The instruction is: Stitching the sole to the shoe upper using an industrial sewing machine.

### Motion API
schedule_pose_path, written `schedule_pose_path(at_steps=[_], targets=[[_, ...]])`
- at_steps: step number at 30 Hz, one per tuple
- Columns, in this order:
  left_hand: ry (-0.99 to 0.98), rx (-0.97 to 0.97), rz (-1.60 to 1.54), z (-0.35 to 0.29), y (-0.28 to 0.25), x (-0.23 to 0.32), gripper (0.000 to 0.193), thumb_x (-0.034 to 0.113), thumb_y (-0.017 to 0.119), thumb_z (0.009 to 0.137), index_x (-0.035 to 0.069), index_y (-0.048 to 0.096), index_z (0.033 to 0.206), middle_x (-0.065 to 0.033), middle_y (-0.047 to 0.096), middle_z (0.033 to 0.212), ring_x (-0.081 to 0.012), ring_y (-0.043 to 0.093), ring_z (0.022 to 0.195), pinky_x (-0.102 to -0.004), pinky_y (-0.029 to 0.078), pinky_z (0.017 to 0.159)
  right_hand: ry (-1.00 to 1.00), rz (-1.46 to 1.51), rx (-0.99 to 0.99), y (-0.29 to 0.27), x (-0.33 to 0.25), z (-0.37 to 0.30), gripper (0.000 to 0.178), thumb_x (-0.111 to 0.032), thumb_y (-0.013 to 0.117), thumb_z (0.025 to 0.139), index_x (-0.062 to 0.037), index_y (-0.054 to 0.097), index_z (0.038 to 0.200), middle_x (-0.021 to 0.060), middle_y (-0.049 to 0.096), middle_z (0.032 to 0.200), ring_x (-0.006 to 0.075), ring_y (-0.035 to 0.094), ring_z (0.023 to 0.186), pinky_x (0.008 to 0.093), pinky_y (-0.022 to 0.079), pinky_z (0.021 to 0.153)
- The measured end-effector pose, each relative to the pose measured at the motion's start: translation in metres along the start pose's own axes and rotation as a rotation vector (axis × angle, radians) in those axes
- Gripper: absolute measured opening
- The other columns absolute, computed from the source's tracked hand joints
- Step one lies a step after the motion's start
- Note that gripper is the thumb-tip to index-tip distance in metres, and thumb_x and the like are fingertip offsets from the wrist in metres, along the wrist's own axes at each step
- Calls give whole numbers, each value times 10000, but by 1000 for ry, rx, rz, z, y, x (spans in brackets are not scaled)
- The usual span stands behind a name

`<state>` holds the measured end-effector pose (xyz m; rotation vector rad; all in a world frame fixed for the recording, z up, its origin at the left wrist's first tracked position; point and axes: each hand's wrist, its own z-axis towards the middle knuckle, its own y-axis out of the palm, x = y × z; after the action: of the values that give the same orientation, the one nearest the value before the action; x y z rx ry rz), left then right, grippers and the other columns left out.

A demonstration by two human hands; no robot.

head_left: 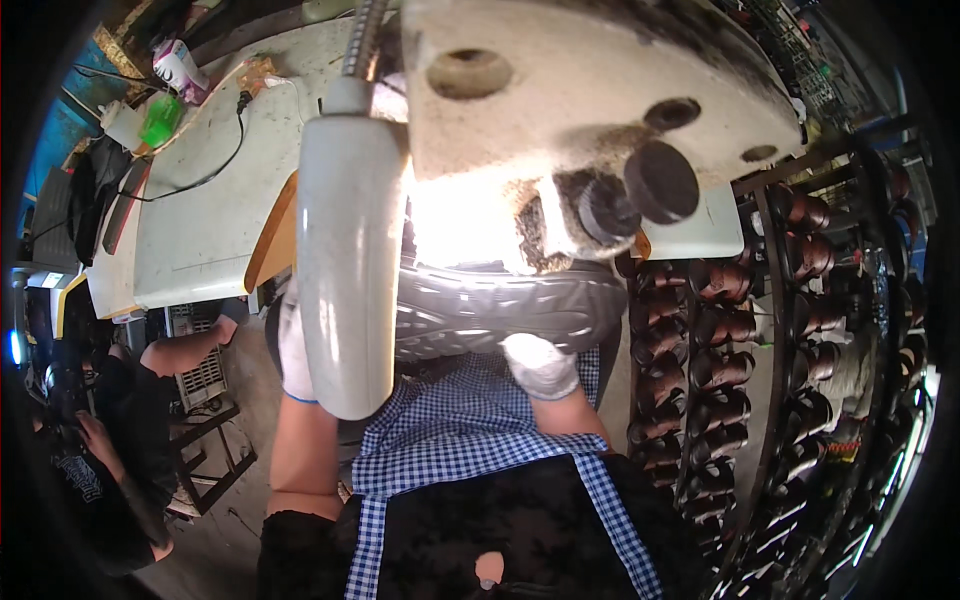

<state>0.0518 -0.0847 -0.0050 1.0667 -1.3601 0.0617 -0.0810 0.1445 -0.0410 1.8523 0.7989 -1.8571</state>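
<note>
A dark shoe (pixel 480 312) lies sideways under the machine head, its grooved sole facing me. My right hand (pixel 540 366), in a whitish glove, grips its lower edge near the right end. My left hand (pixel 293 350), also gloved, is at the shoe's left end. The grey lamp housing (pixel 350 260) covers most of that hand, so its fingers are hidden. Above the shoe, the pale machine head (pixel 590 100) carries dark round knobs (pixel 660 182). Bright light washes out the spot where the shoe's upper side meets the machine.
A white worktable (pixel 200 225) spreads left, with a black cable (pixel 235 150) and a green container (pixel 160 121) on it. Racks of brown shoes (pixel 725 325) stand close on the right. Another person (pixel 110 470) sits at the far left beside a metal frame (pixel 215 455).
</note>
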Motion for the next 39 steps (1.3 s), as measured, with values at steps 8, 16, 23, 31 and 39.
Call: schedule_pose_path(at_steps=[8,16,23,31,39], targets=[[118,-33,-89,9,-81,-1,509,435,644,969,18,575,1254,-134,668,1181,-247,637,1110,-404,500,1008,-299,251,-260,42,-27,24,606,-115,752,869,-58,521,1426,109,596,1397,284,563,1289,408,454,1084],[229,-251,276,-5,-23,16,564,395,668,949,-4,541,1327,-191,600,1348,-288,556,1283,-456,384,1139,-127,150,-423,-1,-48,45,583,-222,839,801,-16,612,1296,149,688,1195,250,660,1105,383,511,991],[44,-428,400,-4,80,-19,664,61,750,839,10,443,1426,-139,590,1313,-239,601,1194,-355,516,1004,-550,-745,-653,-48,-114,99,678,-543,736,803,-29,631,1232,206,670,1152,351,654,1053,422,517,921],[-21,-265,-41,-18,91,-45,609,38,718,859,32,429,1395,-118,584,1294,-231,591,1187,-370,489,1023,-527,-36,446,-71,-27,25,624,-291,825,790,5,590,1287,144,651,1217,320,596,1191,445,486,1023],[-311,-187,-602,-35,91,-47,598,257,633,990,44,367,1482,-183,481,1465,-370,486,1345,-580,432,1104,-327,395,558,-116,-52,-23,501,-51,647,768,14,579,1260,92,661,1130,190,635,996,340,512,947]])
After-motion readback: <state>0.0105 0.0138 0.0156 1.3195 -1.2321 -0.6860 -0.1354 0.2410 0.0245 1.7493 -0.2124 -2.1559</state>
